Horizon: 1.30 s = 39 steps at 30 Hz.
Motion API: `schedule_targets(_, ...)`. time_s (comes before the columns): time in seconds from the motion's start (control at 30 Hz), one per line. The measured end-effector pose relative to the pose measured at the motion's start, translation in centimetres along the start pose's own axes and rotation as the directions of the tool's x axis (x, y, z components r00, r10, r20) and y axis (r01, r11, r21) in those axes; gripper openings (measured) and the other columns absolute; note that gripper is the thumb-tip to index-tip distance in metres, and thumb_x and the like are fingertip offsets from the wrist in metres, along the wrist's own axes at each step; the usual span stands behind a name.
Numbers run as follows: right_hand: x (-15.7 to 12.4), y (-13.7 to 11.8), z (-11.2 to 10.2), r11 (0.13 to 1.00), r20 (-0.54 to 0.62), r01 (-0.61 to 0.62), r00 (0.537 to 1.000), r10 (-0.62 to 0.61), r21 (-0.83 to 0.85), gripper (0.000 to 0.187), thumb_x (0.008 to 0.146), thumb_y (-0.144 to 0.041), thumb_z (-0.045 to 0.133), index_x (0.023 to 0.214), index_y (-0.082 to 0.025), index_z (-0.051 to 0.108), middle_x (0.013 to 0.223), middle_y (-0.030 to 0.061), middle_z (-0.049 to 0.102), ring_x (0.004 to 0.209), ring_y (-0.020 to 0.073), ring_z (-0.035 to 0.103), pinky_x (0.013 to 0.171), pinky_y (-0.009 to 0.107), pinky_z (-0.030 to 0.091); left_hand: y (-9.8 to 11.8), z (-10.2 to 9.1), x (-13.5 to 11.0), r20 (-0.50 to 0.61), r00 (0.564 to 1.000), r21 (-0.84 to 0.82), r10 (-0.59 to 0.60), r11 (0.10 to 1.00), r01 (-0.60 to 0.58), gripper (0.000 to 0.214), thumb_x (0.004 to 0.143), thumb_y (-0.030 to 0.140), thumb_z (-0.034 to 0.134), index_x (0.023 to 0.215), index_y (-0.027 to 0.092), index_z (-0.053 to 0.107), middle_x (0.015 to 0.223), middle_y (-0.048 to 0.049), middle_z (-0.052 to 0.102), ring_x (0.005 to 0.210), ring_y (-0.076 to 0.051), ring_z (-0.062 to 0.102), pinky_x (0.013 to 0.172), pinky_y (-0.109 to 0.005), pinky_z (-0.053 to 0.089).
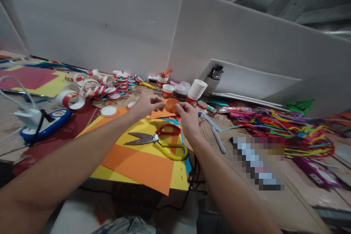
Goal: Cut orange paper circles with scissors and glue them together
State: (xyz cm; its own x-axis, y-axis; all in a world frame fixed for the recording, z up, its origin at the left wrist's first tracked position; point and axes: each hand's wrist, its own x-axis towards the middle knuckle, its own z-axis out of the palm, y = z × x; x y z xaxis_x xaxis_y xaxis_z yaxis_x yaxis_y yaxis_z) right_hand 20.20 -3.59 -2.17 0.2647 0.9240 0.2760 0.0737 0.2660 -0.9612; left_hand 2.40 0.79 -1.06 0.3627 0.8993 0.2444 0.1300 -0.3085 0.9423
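An orange paper circle (172, 105) is held up between my two hands. My right hand (188, 119) pinches its right edge between thumb and fingers. At its left edge, the closed fingertips of my left hand (146, 106) meet the paper. Below them, scissors (156, 139) with one red and one yellow handle lie with parted blades on yellow paper (123, 131) and an orange sheet (139, 166). Just behind the circle is another orange paper piece (157, 114). A white round lid or ring (108, 111) rests near my left forearm.
Cut paper-cup rings (72, 98) pile up at the left, behind a blue power strip (45, 126). A cup stack (196, 90) and a dark bottle (214, 78) stand behind my hands. Colourful pipe cleaners (296, 131) spread at right. A white panel (131, 25) rises behind.
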Motion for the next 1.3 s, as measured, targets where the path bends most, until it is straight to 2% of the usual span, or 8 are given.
schedule_targets(0.23,1.2,0.8,-0.8,0.997,-0.076,-0.080,0.994,0.079,-0.017,0.024,0.066,-0.038,0.066,0.077,-0.018,0.061,0.070,-0.0004,0.066,0.059,0.0119,0.057,0.053,0.023,0.044,-1.8,-2.1,1.2,-0.163,0.985,0.299,-0.058,0.948,0.105,0.017,0.083,0.028,0.062,0.085,0.015,0.073,0.080,-0.0070,0.074,0.071,-0.017,0.066,0.066,-0.027,0.049)
schedule_targets(0.43,1.1,0.9,-0.5,0.985,0.009,-0.132,0.991,0.134,-0.115,0.018,0.068,-0.035,0.065,0.072,-0.018,0.060,0.059,-0.0038,0.060,0.048,0.0095,0.052,0.047,0.022,0.041,-3.6,-1.0,2.9,-0.003,0.999,0.760,0.036,0.650,-0.021,0.041,0.086,0.027,0.059,0.125,0.013,0.067,0.132,-0.0171,0.066,0.126,-0.032,0.056,0.109,-0.041,0.038)
schedule_targets(0.6,0.9,0.9,-0.3,0.979,0.029,-0.146,0.988,0.152,-0.142,0.016,0.070,-0.032,0.065,0.069,-0.018,0.058,0.051,-0.0064,0.054,0.040,0.0077,0.047,0.041,0.021,0.036,-3.7,0.0,3.5,-0.013,0.995,0.821,-0.103,0.567,0.070,0.063,0.090,0.031,0.056,0.150,0.016,0.043,0.150,-0.0210,0.049,0.145,-0.042,0.032,0.113,-0.060,0.024)
schedule_targets(0.73,1.0,1.1,-0.3,0.975,0.021,-0.158,0.986,0.163,-0.156,0.013,0.070,-0.030,0.064,0.074,-0.018,0.059,0.053,-0.0062,0.055,0.042,0.0091,0.050,0.040,0.021,0.037,-3.9,0.1,3.8,-0.016,0.990,0.808,-0.141,0.582,0.096,0.064,0.085,0.029,0.063,0.146,0.016,0.047,0.146,-0.0230,0.052,0.143,-0.042,0.034,0.112,-0.060,0.025)
schedule_targets(0.9,1.0,1.1,-0.5,0.977,0.015,-0.163,0.986,0.167,-0.135,0.014,0.067,-0.027,0.066,0.077,-0.018,0.061,0.059,-0.0044,0.061,0.045,0.0091,0.052,0.042,0.021,0.037,-4.2,-0.8,4.9,-0.064,0.998,0.736,0.017,0.676,0.036,0.064,0.067,0.027,0.080,0.128,0.016,0.062,0.136,-0.0185,0.061,0.128,-0.037,0.052,0.109,-0.048,0.035)
schedule_targets(1.0,0.9,1.1,-0.6,0.981,0.001,-0.178,0.984,0.179,-0.083,0.017,0.066,-0.029,0.067,0.077,-0.018,0.061,0.060,-0.0041,0.060,0.048,0.0098,0.053,0.044,0.021,0.037,-3.4,-1.7,5.1,-0.107,0.990,0.632,0.087,0.775,0.000,0.052,0.064,0.022,0.080,0.114,0.014,0.069,0.118,-0.0145,0.070,0.108,-0.030,0.063,0.094,-0.038,0.047)
schedule_targets(1.13,1.0,1.2,-0.6,0.982,-0.004,-0.189,0.982,0.189,0.018,0.021,0.063,-0.032,0.069,0.077,-0.019,0.060,0.063,-0.0046,0.060,0.051,0.0095,0.051,0.048,0.023,0.041,-1.5,-2.9,4.5,-0.188,0.982,0.384,0.007,0.921,0.067,0.017,0.069,0.026,0.075,0.081,0.016,0.071,0.078,-0.0056,0.071,0.073,-0.021,0.064,0.070,-0.031,0.048)
schedule_targets(1.3,0.8,1.1,-0.3,0.971,0.022,-0.190,0.982,0.189,0.145,0.029,0.057,-0.038,0.074,0.071,-0.020,0.057,0.065,-0.0051,0.060,0.056,0.0091,0.052,0.056,0.024,0.046,0.2,-3.7,3.0,-0.254,0.955,-0.185,-0.151,0.977,0.106,0.019,0.069,0.017,0.074,0.081,0.017,0.059,0.067,0.0001,0.066,0.062,-0.015,0.063,0.062,-0.026,0.050)
